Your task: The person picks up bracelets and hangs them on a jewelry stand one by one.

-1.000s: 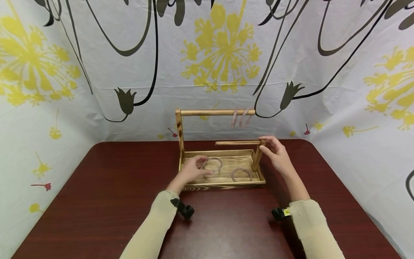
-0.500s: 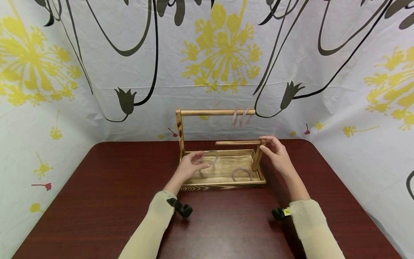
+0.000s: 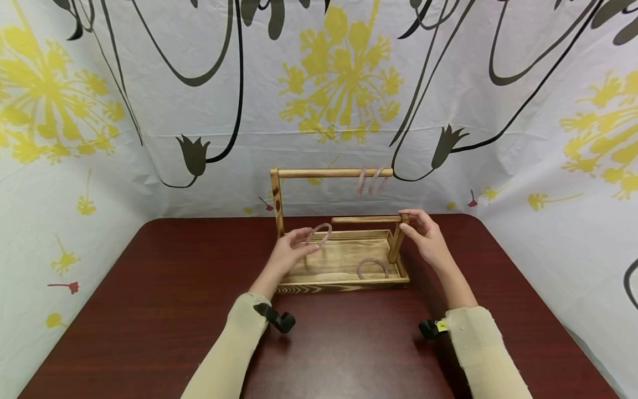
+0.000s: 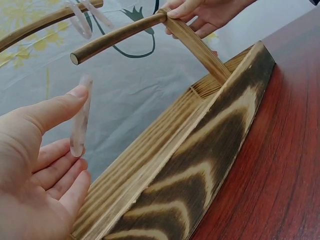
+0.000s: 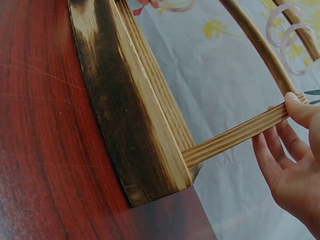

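My left hand (image 3: 288, 254) pinches a pale translucent bangle (image 3: 319, 235) between thumb and fingers, above the left part of a wooden tray stand (image 3: 344, 285). In the left wrist view that bangle (image 4: 81, 117) appears edge-on, just below the free end of the lower bar (image 4: 117, 40). My right hand (image 3: 426, 238) grips the top of the short post (image 3: 396, 244), thumb on one side and fingers on the other. A second bangle (image 3: 360, 270) leans inside the tray near its front right. Two more bangles (image 3: 361, 183) hang from the upper bar (image 3: 324, 173).
The stand rests on a dark red wooden table (image 3: 149, 310). Its tall left post (image 3: 277, 202) rises at the tray's back left corner. Behind hangs a white cloth (image 3: 224, 111) with yellow and dark floral prints.
My left hand has lifted the bangle up from the tray floor, drawing slightly left and back, and the bangle has turned more edge-on. The right hand has stayed on the post.
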{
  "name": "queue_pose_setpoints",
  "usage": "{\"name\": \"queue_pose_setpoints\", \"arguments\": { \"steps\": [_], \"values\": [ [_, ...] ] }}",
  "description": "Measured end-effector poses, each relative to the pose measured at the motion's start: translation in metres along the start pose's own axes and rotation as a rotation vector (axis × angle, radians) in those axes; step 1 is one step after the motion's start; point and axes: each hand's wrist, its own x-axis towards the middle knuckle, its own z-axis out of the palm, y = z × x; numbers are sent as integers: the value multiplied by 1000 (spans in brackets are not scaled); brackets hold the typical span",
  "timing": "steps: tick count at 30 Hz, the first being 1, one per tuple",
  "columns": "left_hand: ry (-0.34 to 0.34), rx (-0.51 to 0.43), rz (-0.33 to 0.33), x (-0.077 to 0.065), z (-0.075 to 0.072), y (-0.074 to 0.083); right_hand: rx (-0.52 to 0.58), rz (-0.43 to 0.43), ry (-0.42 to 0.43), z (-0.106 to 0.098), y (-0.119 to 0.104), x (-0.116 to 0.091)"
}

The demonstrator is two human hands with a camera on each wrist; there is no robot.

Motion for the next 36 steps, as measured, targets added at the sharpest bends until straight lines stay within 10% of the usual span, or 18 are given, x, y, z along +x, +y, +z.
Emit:
{"name": "queue_pose_setpoints", "arguments": {
  "steps": [36],
  "values": [
    [18,-237,18,2,10,16,6,5,4,0,-1,0]
  ]
}}
